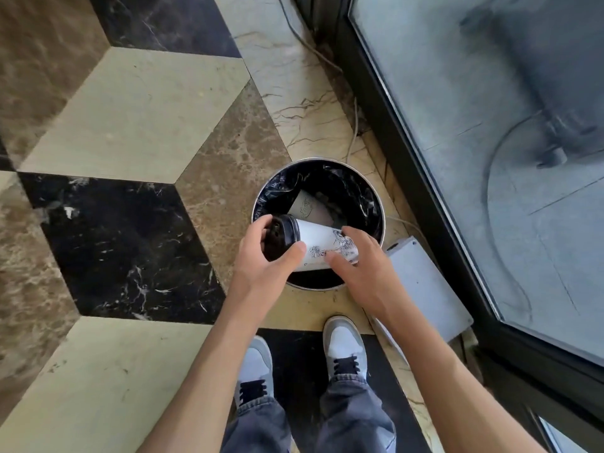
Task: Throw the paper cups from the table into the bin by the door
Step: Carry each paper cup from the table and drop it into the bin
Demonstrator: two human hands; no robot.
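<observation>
A white paper cup (pixel 318 238) with a black lid and dark drawings lies sideways over the open mouth of a round metal bin (pixel 383 220) lined with a black bag. My left hand (pixel 264 259) grips its lid end. My right hand (pixel 356 266) holds its bottom end. Deep in the bin lies another paper cup (pixel 305 206), partly hidden in shadow.
The bin stands on a patterned marble floor beside a dark-framed glass door (pixel 408 152). A flat grey box (pixel 425 282) lies on the floor right of the bin. Thin cables (pixel 354 125) run along the door frame. My two shoes (pixel 343 341) stand just behind the bin.
</observation>
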